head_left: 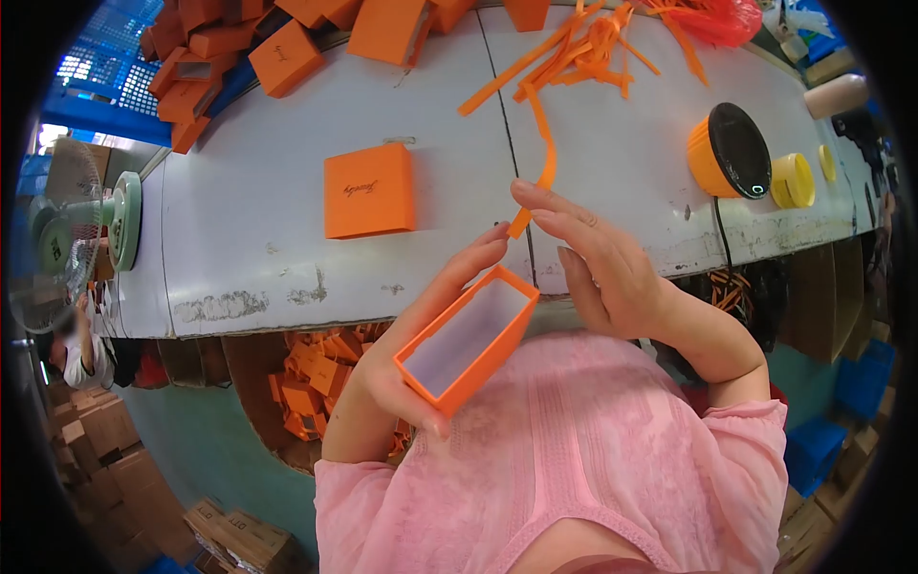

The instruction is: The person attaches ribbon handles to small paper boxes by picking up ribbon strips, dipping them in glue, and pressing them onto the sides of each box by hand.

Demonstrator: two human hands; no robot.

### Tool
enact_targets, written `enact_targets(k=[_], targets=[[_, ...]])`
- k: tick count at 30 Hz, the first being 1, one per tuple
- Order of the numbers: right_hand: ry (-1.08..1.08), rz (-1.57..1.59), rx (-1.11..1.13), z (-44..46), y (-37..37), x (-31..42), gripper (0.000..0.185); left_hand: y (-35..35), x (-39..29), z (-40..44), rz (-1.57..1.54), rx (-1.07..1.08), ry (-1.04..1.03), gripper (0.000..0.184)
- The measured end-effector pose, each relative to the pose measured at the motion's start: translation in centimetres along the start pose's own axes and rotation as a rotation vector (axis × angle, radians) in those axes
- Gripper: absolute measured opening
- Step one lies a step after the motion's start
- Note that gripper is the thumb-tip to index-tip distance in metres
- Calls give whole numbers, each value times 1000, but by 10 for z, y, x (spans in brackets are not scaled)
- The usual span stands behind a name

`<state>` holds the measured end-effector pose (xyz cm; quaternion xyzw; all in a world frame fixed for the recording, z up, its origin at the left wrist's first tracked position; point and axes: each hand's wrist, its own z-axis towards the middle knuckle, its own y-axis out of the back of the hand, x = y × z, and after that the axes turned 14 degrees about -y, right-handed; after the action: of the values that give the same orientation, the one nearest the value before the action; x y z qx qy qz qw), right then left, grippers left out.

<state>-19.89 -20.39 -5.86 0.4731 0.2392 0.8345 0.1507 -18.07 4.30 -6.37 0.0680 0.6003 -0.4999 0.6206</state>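
My left hand (390, 381) is wrapped round an orange open-ended box (505, 352), which is tilted with its pale inside facing up. In my right hand (612, 263) an orange ribbon strip (545, 134) is pinched between the fingers. One end of the strip hangs just above the box's upper end, close to my left fingertips; the other runs back toward the loose strips. On the table ahead lies a closed orange box (368, 191) with dark lettering on top.
Orange boxes (287, 57) are heaped at the back left, and loose orange strips (593, 48) at the back. A yellow container with a black lid (738, 151) and a yellow roll (792, 182) stand right. A fan (62, 234) is at left. Below the table edge, a carton holds orange pieces (320, 378).
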Motion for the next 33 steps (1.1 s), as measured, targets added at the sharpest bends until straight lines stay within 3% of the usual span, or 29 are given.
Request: enact_targets(k=[5, 8, 11, 12, 13, 16, 18, 21, 25, 27, 28, 30, 31, 32, 33], targets=[[41, -1, -28, -11, -1, -1, 59, -5, 3, 6, 45, 26, 15, 141], [32, -5, -35, -13, 1, 3, 54, 5, 3, 8, 127, 157, -82, 137], [-40, -118, -136, -18, 29, 6, 44, 7, -22, 13, 208, 291, -15, 133], [-51, -119, -138, -11, 35, 12, 44, 10, -28, 18, 281, 426, 19, 132], [-29, -146, -28, -1, 40, 18, 41, 11, -33, 22, 353, 566, 52, 132], [-37, -146, 60, 1, 18, 19, 32, 4, -41, 31, 390, 684, 121, 133], [-206, 32, 392, -6, 20, 20, 23, 4, -45, 36, 354, 762, 110, 133], [-332, 35, 366, -16, 31, 29, 24, -1, -53, 37, 478, 750, 208, 133], [-322, -52, 258, -35, 39, 25, 18, -3, -35, 52, 452, 852, 155, 135], [-358, -83, 126, -47, 49, 25, 15, -18, -27, 59, 460, 671, 158, 130], [-495, -39, 56, -54, 64, 31, 14, -23, -23, 57, 453, 684, 156, 130], [-712, 62, -201, -74, 93, 29, 13, -34, -19, 52, 471, 374, 109, 117], [-906, 360, -426, -86, 102, 20, 16, -41, -18, 53, 472, 247, 98, 111], [-967, 395, -551, -94, 120, 14, 18, -48, -17, 54, 470, 122, 83, 106], [-1029, 595, -658, -110, 135, -4, 20, -45, -18, 58, 442, 160, 110, 107]])
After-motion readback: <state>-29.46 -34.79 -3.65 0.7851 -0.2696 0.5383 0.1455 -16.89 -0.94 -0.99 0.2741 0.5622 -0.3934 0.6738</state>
